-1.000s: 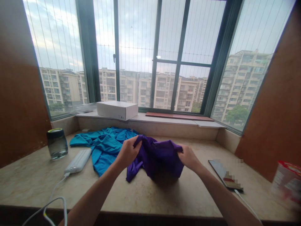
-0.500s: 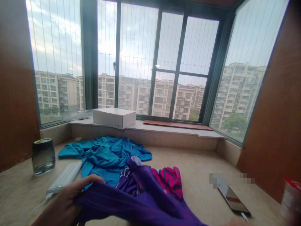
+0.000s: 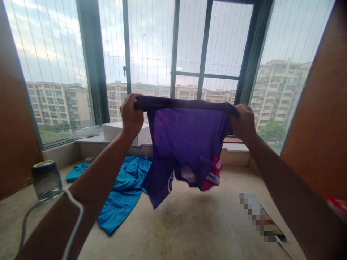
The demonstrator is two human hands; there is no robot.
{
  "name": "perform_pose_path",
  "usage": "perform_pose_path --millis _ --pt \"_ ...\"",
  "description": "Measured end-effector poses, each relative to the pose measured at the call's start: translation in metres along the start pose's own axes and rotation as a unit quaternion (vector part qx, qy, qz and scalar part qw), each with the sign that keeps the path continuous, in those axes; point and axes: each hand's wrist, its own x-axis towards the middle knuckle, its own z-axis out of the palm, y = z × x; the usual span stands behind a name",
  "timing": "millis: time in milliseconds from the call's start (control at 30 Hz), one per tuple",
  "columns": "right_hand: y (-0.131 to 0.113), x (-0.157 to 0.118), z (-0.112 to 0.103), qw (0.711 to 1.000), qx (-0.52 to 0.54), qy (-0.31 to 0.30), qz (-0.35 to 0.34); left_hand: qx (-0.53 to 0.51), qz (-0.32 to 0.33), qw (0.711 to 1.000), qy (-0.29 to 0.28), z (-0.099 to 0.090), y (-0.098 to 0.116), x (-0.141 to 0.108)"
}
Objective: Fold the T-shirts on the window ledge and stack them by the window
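A purple garment [image 3: 187, 133] with pink-and-white patterned fabric at its lower right hangs in front of me, stretched out by its dark top edge. Whether it is a shirt or shorts I cannot tell. My left hand [image 3: 132, 115] grips the left end of that edge, and my right hand [image 3: 244, 121] is closed on the right end. Two flaps dangle at the bottom with a gap between them, apart from the stone surface [image 3: 187, 224]. Behind my left forearm lies a crumpled teal garment [image 3: 123, 198], partly hidden.
A dark tinted cup [image 3: 46, 180] stands at the far left, and a white cable [image 3: 77, 206] crosses in front of my left forearm. At right lies a phone [image 3: 271, 224] with a cable. A white box [image 3: 112, 131] sits on the window ledge. Something red [image 3: 337, 204] shows at the right edge.
Both hands have risen, lifting the purple garment off the surface and spreading it wide. My right hand has come into clear view. The white power bank is now hidden behind my left arm.
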Motion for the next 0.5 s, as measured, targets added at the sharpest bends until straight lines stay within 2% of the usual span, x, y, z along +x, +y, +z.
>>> perform_pose_path --millis 67,100,133,200,300,333,400,500 --pt "0.016 -0.005 -0.018 0.994 -0.037 0.051 -0.084 0.007 0.046 0.997 0.067 -0.008 -0.006 -0.005" --pt "0.024 -0.015 -0.026 0.991 -0.038 0.05 -0.118 0.006 0.065 0.995 0.079 -0.014 -0.012 -0.015" --pt "0.032 -0.031 -0.033 0.99 -0.025 0.026 -0.139 0.006 0.08 0.995 0.067 -0.02 -0.02 -0.029" --pt "0.047 -0.075 -0.043 0.987 0.013 -0.055 -0.15 0.005 0.089 0.996 -0.026 -0.031 -0.042 -0.066" --pt "0.065 -0.159 -0.039 0.958 0.065 -0.251 -0.122 -0.006 0.066 0.972 -0.224 -0.037 -0.076 -0.13" --pt "0.069 -0.187 -0.032 0.947 0.07 -0.299 -0.092 -0.006 0.05 0.957 -0.286 -0.035 -0.085 -0.149" --pt "0.076 -0.239 -0.017 0.927 0.065 -0.369 -0.026 0.019 0.03 0.904 -0.425 -0.028 -0.095 -0.183" --pt "0.077 -0.291 0.003 0.9 0.035 -0.434 0.04 0.044 0.038 0.828 -0.558 -0.019 -0.091 -0.215"
